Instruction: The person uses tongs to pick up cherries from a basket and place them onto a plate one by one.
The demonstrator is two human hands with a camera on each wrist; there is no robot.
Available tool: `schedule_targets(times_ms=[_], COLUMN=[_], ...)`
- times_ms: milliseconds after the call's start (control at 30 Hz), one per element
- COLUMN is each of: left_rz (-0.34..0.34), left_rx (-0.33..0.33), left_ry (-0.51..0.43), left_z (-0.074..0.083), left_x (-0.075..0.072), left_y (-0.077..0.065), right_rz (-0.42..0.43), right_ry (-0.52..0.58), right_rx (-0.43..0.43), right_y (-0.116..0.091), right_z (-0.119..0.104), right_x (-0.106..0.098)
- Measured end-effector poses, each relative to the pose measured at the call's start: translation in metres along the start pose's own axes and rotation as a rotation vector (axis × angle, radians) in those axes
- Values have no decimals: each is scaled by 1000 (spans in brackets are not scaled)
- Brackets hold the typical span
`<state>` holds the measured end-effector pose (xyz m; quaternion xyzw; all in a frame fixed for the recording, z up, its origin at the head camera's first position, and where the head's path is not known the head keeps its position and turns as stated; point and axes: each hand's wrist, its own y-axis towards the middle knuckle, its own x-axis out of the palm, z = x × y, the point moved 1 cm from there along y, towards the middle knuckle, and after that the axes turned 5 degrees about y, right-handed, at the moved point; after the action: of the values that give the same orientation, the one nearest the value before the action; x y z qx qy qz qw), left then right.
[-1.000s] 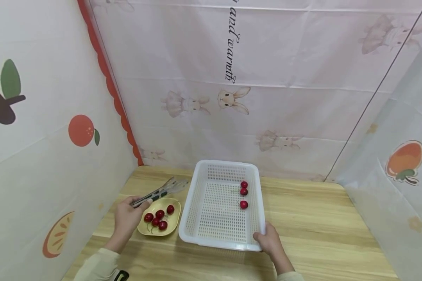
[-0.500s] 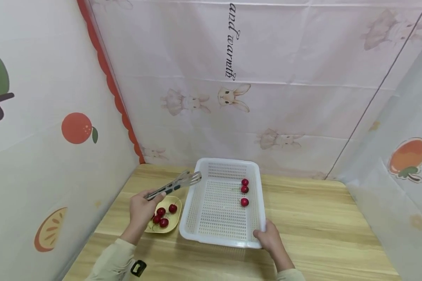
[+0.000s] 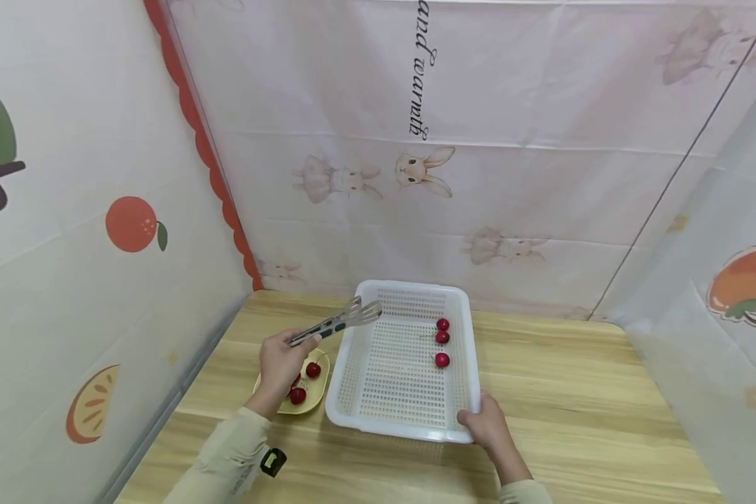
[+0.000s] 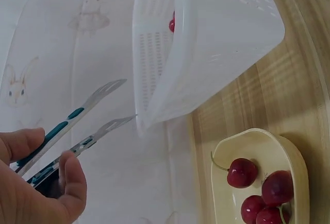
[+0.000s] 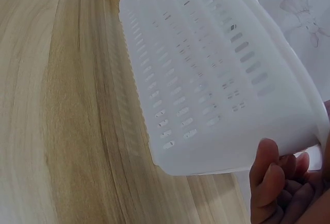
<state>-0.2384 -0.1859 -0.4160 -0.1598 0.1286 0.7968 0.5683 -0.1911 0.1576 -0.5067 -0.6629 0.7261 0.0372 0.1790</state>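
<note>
My left hand (image 3: 281, 364) pinches a pair of tongs (image 3: 337, 327) with metal slotted heads and green grip patches. The tongs' tips reach over the left rim of a white plastic basket (image 3: 400, 435), their arms spread apart with nothing between them. Below that hand lies a yellow dish (image 4: 232, 198) of cherries (image 4: 242, 173), partly hidden by the hand in the head view. My right hand (image 3: 488, 423) grips the basket's near right corner, thumb over the rim and fingers curled beneath. Inside the basket, three cherries (image 3: 442, 337) lie along the right side.
The basket and dish stand on a wooden table (image 3: 573, 413). Printed cloth walls (image 3: 529, 189) close in the back and both sides. A dark watch (image 3: 273, 462) is worn at the left sleeve.
My left hand has moved right with the tongs, from above the dish's left side to the basket's left rim. The right hand still holds the basket corner.
</note>
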Motion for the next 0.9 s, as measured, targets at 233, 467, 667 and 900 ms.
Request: schedule_targets(times_ms=[233, 467, 667, 900], left_rz=[-49, -28, -21, -13], left_rx=[59, 103, 147, 230], left_ry=[24, 56, 66, 126], left_z=[7, 15, 22, 34], left_x=[15, 31, 46, 64], left_y=[5, 11, 14, 15], right_rz=[-17, -15, -19, -36], right_ry=[2, -11, -28, -21], right_rx=[-2, 9, 14, 30], right_y=[1, 1, 2, 3], right_z=[-2, -1, 1, 2], right_x=[0, -2, -1, -1])
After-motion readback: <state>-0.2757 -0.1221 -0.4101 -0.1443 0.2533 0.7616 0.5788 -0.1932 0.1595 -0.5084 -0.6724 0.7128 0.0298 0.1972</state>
